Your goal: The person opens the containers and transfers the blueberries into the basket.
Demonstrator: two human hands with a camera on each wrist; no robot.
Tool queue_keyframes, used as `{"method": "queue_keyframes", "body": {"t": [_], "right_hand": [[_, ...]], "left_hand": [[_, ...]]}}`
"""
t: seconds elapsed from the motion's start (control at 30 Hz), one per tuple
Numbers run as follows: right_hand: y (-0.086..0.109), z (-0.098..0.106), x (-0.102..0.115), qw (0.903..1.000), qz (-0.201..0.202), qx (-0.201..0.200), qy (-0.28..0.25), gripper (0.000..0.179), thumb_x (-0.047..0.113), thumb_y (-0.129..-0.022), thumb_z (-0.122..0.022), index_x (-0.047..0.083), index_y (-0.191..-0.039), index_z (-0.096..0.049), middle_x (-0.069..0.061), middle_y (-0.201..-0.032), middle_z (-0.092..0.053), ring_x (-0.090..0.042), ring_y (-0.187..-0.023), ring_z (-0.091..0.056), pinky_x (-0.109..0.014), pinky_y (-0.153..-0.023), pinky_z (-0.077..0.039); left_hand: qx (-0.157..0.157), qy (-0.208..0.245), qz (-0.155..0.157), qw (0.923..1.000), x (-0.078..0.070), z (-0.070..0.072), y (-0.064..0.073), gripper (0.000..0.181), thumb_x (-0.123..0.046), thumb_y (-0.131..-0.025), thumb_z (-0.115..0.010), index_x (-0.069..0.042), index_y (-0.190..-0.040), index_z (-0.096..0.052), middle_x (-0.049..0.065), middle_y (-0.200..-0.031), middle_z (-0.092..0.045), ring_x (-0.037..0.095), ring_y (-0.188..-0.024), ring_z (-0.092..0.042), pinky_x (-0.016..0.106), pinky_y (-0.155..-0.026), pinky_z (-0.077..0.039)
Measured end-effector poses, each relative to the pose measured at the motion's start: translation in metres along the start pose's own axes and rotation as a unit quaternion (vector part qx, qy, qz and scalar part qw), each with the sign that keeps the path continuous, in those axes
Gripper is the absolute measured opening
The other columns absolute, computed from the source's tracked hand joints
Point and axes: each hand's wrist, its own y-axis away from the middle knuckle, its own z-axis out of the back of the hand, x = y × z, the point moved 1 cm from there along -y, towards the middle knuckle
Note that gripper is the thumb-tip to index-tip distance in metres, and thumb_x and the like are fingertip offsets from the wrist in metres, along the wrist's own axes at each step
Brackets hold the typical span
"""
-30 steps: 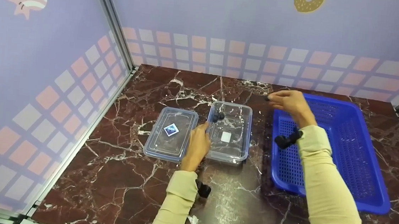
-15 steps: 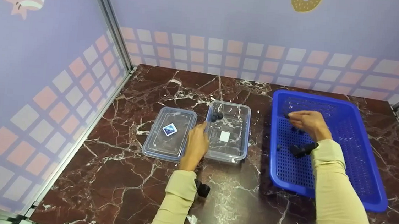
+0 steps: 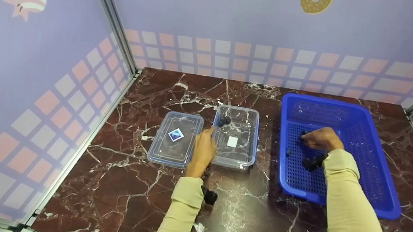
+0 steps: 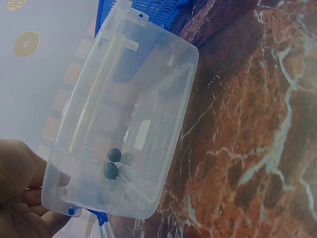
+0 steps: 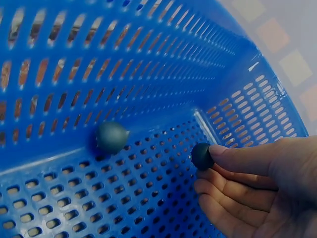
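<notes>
My left hand grips the near-left rim of a clear plastic container, its thumb over the inside of the wall in the left wrist view. Two small dark balls, blueberry-like, lie together at that container's left end. Down inside a blue plastic basket, my right hand pinches another dark blueberry-like ball between thumb and fingers, close over the slotted floor. Near the basket's left wall rests a loose dark ball.
A clear lid with blue edges and a diamond sticker lies left of the container. The tabletop is dark red marble. Patterned panels enclose the back and sides.
My right hand has come from above the basket's left edge, moving rightward, nearer and down into the basket, with a dark ball at its fingertips. The left hand keeps its grip.
</notes>
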Motion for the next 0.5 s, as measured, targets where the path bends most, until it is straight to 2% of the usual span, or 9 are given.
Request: {"method": "queue_keyframes", "body": {"t": [0.17, 0.5], "right_hand": [[0.0005, 0.0007, -0.0027, 0.9999, -0.011, 0.002, 0.010, 0.001, 0.003, -0.089, -0.061, 0.003, -0.089, -0.062, 0.006, -0.061, -0.064, -0.003, -0.057, -0.061, -0.018, -0.061, -0.056], [-0.0013, 0.0037, -0.0057, 0.9998, -0.017, 0.000, 0.010, 0.006, 0.004, -0.087, -0.063, 0.008, -0.083, -0.061, 0.006, -0.060, -0.063, -0.002, -0.056, -0.061, -0.018, -0.061, -0.056]], "left_hand": [[0.001, -0.004, 0.000, 1.0000, 0.0002, 0.0003, 0.0004, 0.039, 0.008, -0.083, -0.057, 0.008, -0.121, -0.061, 0.022, -0.115, -0.066, 0.038, -0.108, -0.063, 0.042, -0.096, -0.049], [-0.003, 0.002, -0.008, 1.0000, 0.0007, -0.0001, -0.0003, 0.037, 0.008, -0.083, -0.055, 0.010, -0.119, -0.061, 0.024, -0.115, -0.065, 0.040, -0.108, -0.062, 0.043, -0.096, -0.049]]}}
